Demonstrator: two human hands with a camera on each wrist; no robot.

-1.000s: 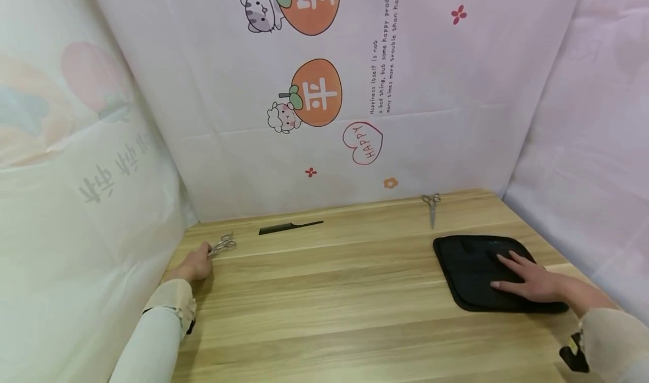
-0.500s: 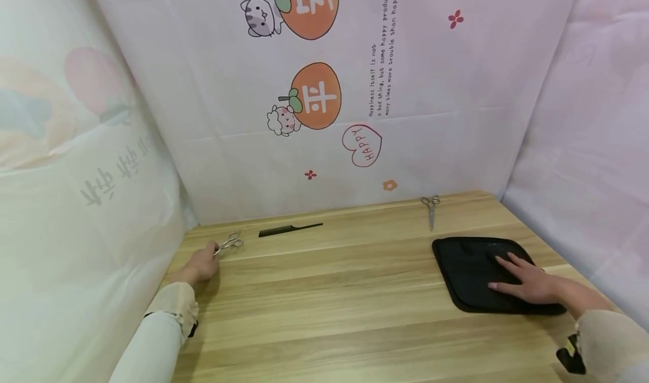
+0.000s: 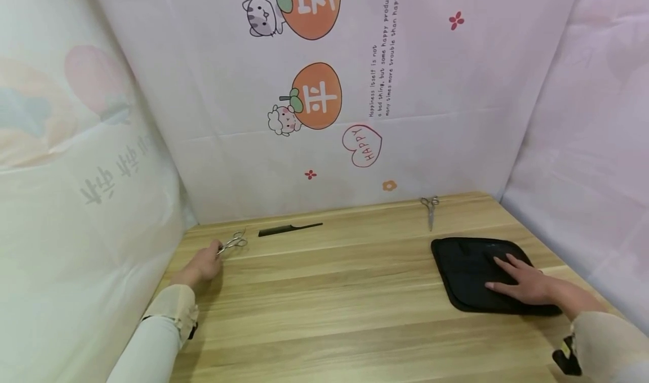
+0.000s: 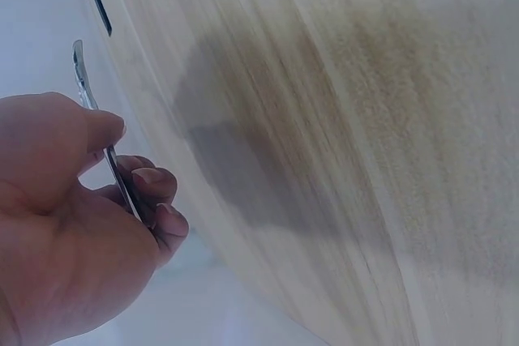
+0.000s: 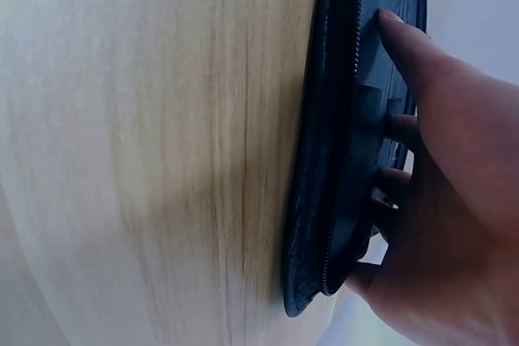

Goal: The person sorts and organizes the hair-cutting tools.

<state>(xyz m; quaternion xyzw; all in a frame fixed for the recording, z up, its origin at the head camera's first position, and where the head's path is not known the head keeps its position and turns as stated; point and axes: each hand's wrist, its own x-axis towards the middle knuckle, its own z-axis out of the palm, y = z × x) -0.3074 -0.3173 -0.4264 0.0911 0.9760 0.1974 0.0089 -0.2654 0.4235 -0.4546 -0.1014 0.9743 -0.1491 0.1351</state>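
Note:
Near the table's left edge my left hand point(image 3: 205, 262) pinches a pair of silver scissors point(image 3: 234, 243) by the blade end, the finger loops pointing away to the right. In the left wrist view, thumb and curled fingers grip the thin metal point(image 4: 123, 184) from both sides, and the hand hides part of it. On the right, a flat black zippered case point(image 3: 463, 276) lies on the table. My right hand point(image 3: 529, 281) rests on it with fingers spread. The right wrist view shows the case's zipper point(image 5: 357, 46) along the edge and the fingertips touching the top.
A black tail comb point(image 3: 276, 231) lies near the table's back edge, right of the held scissors. Another pair of scissors point(image 3: 430, 211) lies farther right, behind the case. Printed cloth walls point(image 3: 243, 174) enclose the wooden table point(image 3: 324, 315) at the back and sides.
My left hand has moved a little to the right, carrying the scissors towards the comb. The right hand stays on the case with its fingers spread.

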